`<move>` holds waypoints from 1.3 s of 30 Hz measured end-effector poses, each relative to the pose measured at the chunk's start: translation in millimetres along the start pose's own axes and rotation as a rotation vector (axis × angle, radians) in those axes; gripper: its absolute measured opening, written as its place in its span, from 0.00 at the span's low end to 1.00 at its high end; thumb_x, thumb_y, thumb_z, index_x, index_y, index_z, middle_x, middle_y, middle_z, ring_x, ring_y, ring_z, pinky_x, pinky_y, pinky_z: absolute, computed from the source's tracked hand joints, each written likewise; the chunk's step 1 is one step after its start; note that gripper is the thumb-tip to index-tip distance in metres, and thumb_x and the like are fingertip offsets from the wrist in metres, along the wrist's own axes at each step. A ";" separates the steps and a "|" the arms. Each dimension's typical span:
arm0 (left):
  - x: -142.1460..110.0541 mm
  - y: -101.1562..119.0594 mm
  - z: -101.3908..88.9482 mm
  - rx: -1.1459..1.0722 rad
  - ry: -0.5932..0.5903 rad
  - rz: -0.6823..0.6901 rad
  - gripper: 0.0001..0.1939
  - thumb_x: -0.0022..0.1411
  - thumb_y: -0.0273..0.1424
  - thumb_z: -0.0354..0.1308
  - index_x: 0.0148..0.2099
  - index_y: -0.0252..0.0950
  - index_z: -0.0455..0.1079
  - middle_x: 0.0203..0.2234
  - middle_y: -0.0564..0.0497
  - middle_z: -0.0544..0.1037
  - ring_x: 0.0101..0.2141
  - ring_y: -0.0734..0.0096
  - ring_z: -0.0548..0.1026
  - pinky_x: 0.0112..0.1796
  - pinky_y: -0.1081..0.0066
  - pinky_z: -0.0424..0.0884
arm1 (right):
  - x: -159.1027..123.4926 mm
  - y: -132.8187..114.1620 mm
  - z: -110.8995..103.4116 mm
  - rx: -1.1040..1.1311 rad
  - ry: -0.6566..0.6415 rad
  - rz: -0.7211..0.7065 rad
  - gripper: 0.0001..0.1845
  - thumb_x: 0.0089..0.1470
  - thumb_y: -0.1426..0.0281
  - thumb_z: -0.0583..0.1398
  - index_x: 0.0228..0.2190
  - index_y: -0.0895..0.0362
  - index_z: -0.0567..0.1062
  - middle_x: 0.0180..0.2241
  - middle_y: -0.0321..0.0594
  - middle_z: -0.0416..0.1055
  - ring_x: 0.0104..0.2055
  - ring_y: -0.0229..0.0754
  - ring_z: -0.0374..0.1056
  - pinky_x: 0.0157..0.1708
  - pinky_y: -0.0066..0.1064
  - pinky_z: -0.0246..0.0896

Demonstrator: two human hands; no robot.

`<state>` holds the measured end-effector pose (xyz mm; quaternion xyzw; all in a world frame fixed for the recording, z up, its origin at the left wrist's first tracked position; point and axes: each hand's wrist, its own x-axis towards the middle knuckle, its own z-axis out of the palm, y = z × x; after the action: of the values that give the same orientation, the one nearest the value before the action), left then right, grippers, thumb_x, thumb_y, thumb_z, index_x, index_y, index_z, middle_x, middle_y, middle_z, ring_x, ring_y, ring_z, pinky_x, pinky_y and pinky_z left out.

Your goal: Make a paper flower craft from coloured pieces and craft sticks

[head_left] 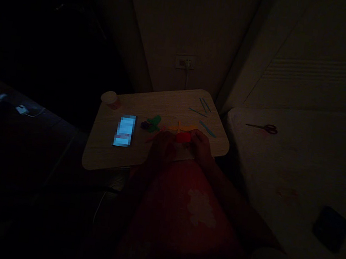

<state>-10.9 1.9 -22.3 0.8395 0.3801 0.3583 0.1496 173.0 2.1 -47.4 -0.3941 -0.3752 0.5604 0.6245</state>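
Observation:
In the dim head view a small bright red flat piece [184, 137] lies between my two hands, close to the table's near edge. My right hand [202, 145] has its thumb and fingers closed on the piece's right end. At its left end is my left hand [163, 146], bent and in deep shadow, so its fingers barely show. Just beyond the hands, orange strips [189, 128] lie on the small table [101, 154]. A green lump [153, 122] and a dark purple lump [144, 125] sit left of them. Thin reddish bits [150, 139] lie beside my left hand.
Several teal strips [207, 129] lie at the table's right. A lit phone [124, 131] and a pale cup [110, 99] are on its left. Scissors [263, 127] and a dark box-like object [330, 229] rest on the pale surface to the right. Behind is a wall socket [185, 61].

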 end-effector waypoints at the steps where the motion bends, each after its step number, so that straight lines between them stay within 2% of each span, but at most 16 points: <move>1: 0.3 1.1 0.8 0.063 -0.059 0.017 0.14 0.54 0.26 0.55 0.44 0.36 0.71 0.41 0.43 0.76 0.44 0.54 0.72 0.52 0.53 0.68 | 0.5 0.7 -0.3 0.007 0.000 -0.003 0.23 0.51 0.48 0.67 0.27 0.53 0.68 0.22 0.30 0.64 0.21 0.33 0.60 0.21 0.26 0.56; 4: 0.8 4.4 3.3 0.181 -0.169 0.051 0.10 0.55 0.25 0.57 0.41 0.36 0.73 0.43 0.42 0.76 0.45 0.53 0.71 0.53 0.52 0.67 | 1.4 2.1 -0.8 0.021 -0.004 -0.019 0.24 0.51 0.47 0.67 0.27 0.52 0.67 0.21 0.30 0.63 0.20 0.34 0.60 0.21 0.27 0.56; 10: 1.1 5.0 6.2 0.238 -0.157 0.020 0.05 0.64 0.27 0.56 0.37 0.37 0.72 0.37 0.44 0.76 0.43 0.56 0.72 0.52 0.53 0.67 | 0.2 -0.2 -0.5 0.035 -0.040 -0.035 0.19 0.52 0.52 0.67 0.29 0.52 0.69 0.21 0.29 0.63 0.21 0.35 0.61 0.22 0.28 0.57; 12: 1.4 2.0 7.3 0.239 -0.104 -0.023 0.04 0.65 0.28 0.56 0.37 0.37 0.71 0.36 0.44 0.76 0.42 0.56 0.72 0.52 0.53 0.67 | -0.2 -1.3 -0.4 0.033 -0.049 -0.026 0.18 0.52 0.53 0.68 0.31 0.52 0.70 0.21 0.29 0.65 0.21 0.35 0.62 0.23 0.28 0.57; 15: 0.8 -4.3 7.6 0.200 0.064 -0.100 0.05 0.66 0.31 0.56 0.39 0.36 0.71 0.36 0.44 0.76 0.43 0.55 0.72 0.51 0.54 0.67 | -1.3 -2.8 -0.1 0.034 -0.065 -0.032 0.18 0.51 0.54 0.69 0.31 0.52 0.71 0.20 0.28 0.66 0.20 0.35 0.61 0.22 0.27 0.56; 17: 0.0 -8.1 6.7 0.119 0.188 -0.120 0.08 0.68 0.32 0.53 0.40 0.36 0.72 0.37 0.44 0.77 0.44 0.55 0.73 0.50 0.55 0.68 | -2.4 -4.1 0.3 -0.012 -0.082 -0.046 0.18 0.51 0.54 0.68 0.31 0.52 0.72 0.21 0.29 0.67 0.21 0.35 0.62 0.23 0.27 0.56; 19: -0.5 -10.7 6.0 0.017 0.253 -0.124 0.13 0.72 0.34 0.47 0.40 0.37 0.72 0.37 0.45 0.77 0.44 0.58 0.74 0.50 0.57 0.68 | -3.6 -5.7 0.8 -0.087 -0.106 -0.056 0.17 0.53 0.53 0.67 0.31 0.53 0.72 0.21 0.30 0.67 0.21 0.35 0.62 0.24 0.28 0.56; 21: -0.4 -11.7 6.4 -0.071 0.243 -0.130 0.15 0.73 0.36 0.47 0.39 0.38 0.73 0.36 0.47 0.78 0.42 0.60 0.74 0.49 0.59 0.69 | -4.4 -7.5 1.4 -0.160 -0.124 -0.060 0.17 0.54 0.53 0.67 0.31 0.53 0.73 0.22 0.31 0.68 0.23 0.35 0.63 0.25 0.28 0.57; 25: 1.0 -10.6 8.9 -0.222 0.141 -0.154 0.12 0.65 0.40 0.62 0.35 0.37 0.74 0.30 0.51 0.77 0.35 0.65 0.74 0.44 0.63 0.71 | -4.9 -10.1 2.8 -0.233 -0.136 -0.075 0.17 0.54 0.53 0.66 0.32 0.53 0.76 0.26 0.34 0.72 0.25 0.37 0.67 0.27 0.29 0.62; 27: 1.5 -9.8 8.8 -0.300 0.128 -0.206 0.11 0.62 0.39 0.65 0.34 0.37 0.74 0.28 0.52 0.77 0.31 0.68 0.72 0.40 0.66 0.71 | -5.2 -9.8 3.3 -0.218 -0.155 -0.069 0.16 0.54 0.53 0.66 0.35 0.54 0.78 0.29 0.36 0.75 0.27 0.38 0.68 0.29 0.30 0.65; 31: 2.4 -8.9 5.7 -0.387 0.137 -0.308 0.10 0.61 0.37 0.65 0.32 0.36 0.74 0.25 0.54 0.75 0.27 0.72 0.70 0.35 0.69 0.71 | -6.6 -5.8 3.5 -0.195 -0.180 -0.014 0.18 0.46 0.57 0.72 0.36 0.53 0.79 0.33 0.39 0.79 0.32 0.41 0.73 0.33 0.32 0.69; 37: 3.4 -10.2 5.3 -0.411 0.112 -0.295 0.10 0.60 0.37 0.63 0.30 0.36 0.74 0.24 0.53 0.75 0.29 0.70 0.71 0.38 0.67 0.72 | -8.0 -3.4 4.7 -0.308 -0.184 0.038 0.11 0.46 0.61 0.71 0.29 0.55 0.82 0.27 0.38 0.79 0.28 0.40 0.71 0.29 0.30 0.67; 39: 2.8 -10.9 5.4 -0.401 0.104 -0.296 0.11 0.60 0.37 0.64 0.29 0.36 0.73 0.23 0.54 0.74 0.28 0.70 0.70 0.37 0.68 0.72 | -8.1 -4.1 5.3 -0.314 -0.178 0.028 0.11 0.43 0.63 0.72 0.28 0.55 0.81 0.27 0.38 0.79 0.28 0.40 0.71 0.29 0.30 0.66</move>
<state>-11.6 11.4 -30.4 0.7086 0.4274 0.4434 0.3444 169.1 -5.9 -41.8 -0.4411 -0.5063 0.5361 0.5116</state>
